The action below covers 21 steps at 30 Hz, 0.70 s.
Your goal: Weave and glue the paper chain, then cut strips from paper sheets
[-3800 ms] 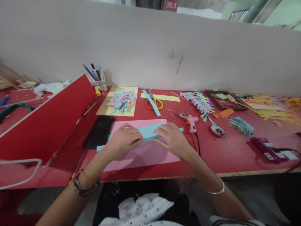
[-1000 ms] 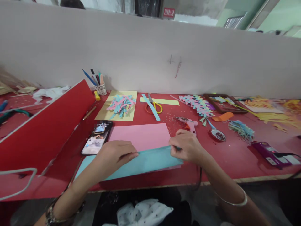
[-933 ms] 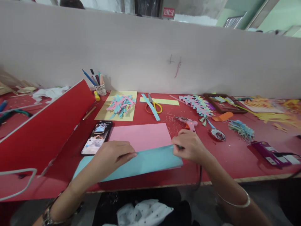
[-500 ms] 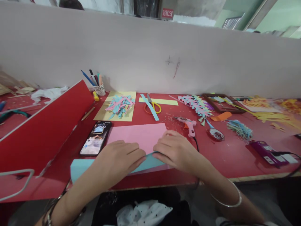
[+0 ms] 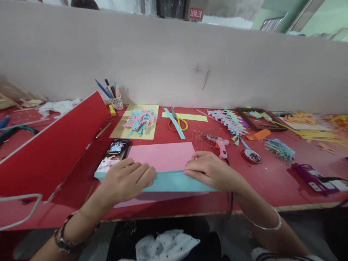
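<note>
A strip of light blue paper point(image 5: 176, 182) stretches between my two hands, lying across pink paper point(image 5: 160, 154) near the table's front edge. My left hand point(image 5: 129, 177) is closed on its upper edge, left of the middle. Farther right, my right hand point(image 5: 206, 170) pinches the same edge between thumb and fingers. The strip's left end shows past my left wrist, beside a phone point(image 5: 114, 154) with a lit screen. Beyond my right hand lies a pink glue gun point(image 5: 219, 142).
Behind lie yellow-handled scissors point(image 5: 178, 123) under a blue strip, and cut paper pieces point(image 5: 140, 121) on a yellow sheet. A red board point(image 5: 62, 145) leans at left. A purple power strip point(image 5: 312, 177), a spoon-shaped dish point(image 5: 252, 155) and a paper tassel point(image 5: 280, 150) are at right.
The blue paper now lies straighter and shows more of its face between my hands. My left hand has shifted left, my right hand slightly right, widening the gap.
</note>
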Motion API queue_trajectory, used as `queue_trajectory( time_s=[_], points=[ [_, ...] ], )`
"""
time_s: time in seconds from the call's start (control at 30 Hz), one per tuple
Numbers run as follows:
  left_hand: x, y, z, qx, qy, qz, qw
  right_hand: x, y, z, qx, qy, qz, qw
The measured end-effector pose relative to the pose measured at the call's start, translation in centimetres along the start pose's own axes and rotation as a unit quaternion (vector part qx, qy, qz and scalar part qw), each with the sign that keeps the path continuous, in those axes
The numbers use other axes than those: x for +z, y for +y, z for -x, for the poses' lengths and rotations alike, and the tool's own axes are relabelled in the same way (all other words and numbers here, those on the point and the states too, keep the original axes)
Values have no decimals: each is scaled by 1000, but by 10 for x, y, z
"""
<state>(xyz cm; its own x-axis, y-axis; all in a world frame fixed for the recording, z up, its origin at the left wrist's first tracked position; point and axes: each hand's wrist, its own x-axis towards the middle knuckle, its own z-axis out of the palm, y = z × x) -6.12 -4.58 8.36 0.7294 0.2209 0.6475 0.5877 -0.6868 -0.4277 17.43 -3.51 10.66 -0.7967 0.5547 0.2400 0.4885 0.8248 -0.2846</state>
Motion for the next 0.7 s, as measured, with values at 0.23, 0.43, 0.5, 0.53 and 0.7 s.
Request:
queue_trajectory(
  time_s=[0.23,0.43,0.5,0.53,0.7],
  points=[
    [-12,-11,24,-9,-19,-4,1000,-16,7,16,2,-41,-8,999],
    [-17,-17,34,-27,-24,-4,999,-22,9,21,7,-45,-1,999],
    [-18,-18,35,-33,-29,-9,999,-21,10,21,6,-59,-1,998],
    [-18,-18,35,-36,-34,-9,999,-20,10,20,6,-65,-1,998],
    [-16,-20,35,-52,-65,48,995,-17,16,18,16,-37,29,999]
  ],
)
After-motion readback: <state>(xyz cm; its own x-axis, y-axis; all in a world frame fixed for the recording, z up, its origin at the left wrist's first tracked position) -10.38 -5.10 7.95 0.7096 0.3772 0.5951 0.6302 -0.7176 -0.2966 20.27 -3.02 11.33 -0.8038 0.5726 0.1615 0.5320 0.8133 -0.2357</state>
